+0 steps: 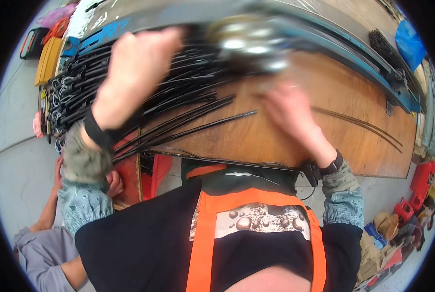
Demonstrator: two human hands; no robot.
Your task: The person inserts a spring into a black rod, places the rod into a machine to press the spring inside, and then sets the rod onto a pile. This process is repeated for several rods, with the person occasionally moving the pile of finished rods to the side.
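Observation:
My left hand (137,63) is raised over a bundle of thin black rods (188,95), closed like a fist. Motion blurs its fingers, and what they grip cannot be made out. Beyond my right hand (290,107), a shiny metal object (251,46) is smeared too strongly to name. That hand is over the wooden tabletop (305,141), its fingers blurred as well. Just right of it lie two thin dark rods (363,124). A single black rod (217,122) points toward it from the left.
A blue metal rail (354,56) runs along the table's far side. Wire loops (61,95) hang at the rods' left ends, near a yellow box (48,61). Another person's grey sleeve (52,258) shows at lower left. Red plastic items (412,202) and cloth lie at right.

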